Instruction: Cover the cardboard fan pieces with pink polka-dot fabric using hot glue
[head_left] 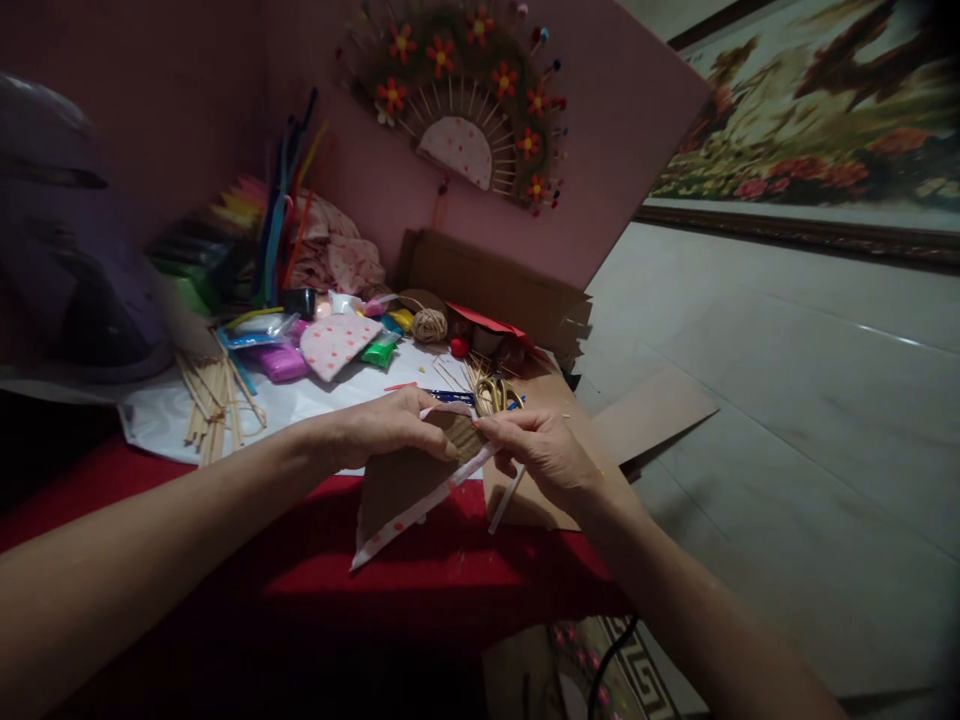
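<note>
My left hand [394, 425] grips a brown cardboard piece [405, 490] by its upper side, thumb on the near face and fingers behind. White fabric with red dots [401, 522] is folded over the cardboard's lower edge and also shows along its top. At the right corner, my right hand [544, 450] is closed in a pinch on the fabric edge. Scissors with gold handles [491, 397] lie just behind the hands, partly hidden. A narrow white strip [506, 500] hangs below my right hand; I cannot tell whether it is attached to the fabric.
Left on the white sheet lie wooden sticks [214, 405] and a dotted fabric-covered piece [337, 343]. Behind are a twine ball [430, 325] and colourful packets [281, 362]. Flat cardboard [540, 500] sits at the right. A flowered stick fan [457, 110] hangs on the wall.
</note>
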